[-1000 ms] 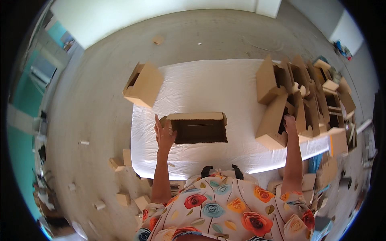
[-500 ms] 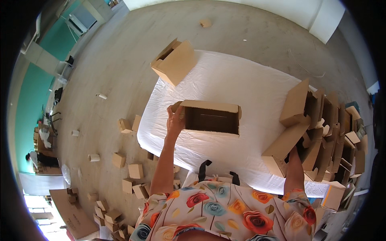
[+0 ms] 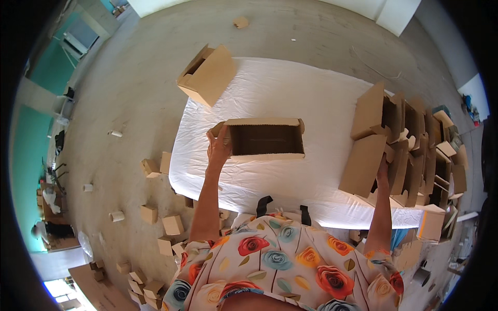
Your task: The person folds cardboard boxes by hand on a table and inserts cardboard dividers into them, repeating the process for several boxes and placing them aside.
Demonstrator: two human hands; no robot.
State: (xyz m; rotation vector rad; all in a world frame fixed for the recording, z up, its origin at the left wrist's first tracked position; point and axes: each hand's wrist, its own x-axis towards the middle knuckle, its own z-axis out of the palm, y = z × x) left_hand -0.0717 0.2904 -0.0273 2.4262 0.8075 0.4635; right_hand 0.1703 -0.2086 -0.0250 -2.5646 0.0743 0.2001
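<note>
One box [image 3: 267, 139] lengthwise left-right, mouth up; left hand [image 3: 219, 149] gripping, right hand [image 3: 383, 173] grip unclear.

The open box [image 3: 266, 140] at the left hand [image 3: 219, 147] is tan outside, dark brown within. Plain tan also covers the tilted box [image 3: 363, 165] at the right hand [image 3: 383, 172]. Between the hands the desk cover [image 3: 306, 106] is white. Below both, the cream shirt [image 3: 306, 274] bears red, orange and blue-grey roses. Far left of the left hand, the wall [image 3: 28, 150] is turquoise.
</note>
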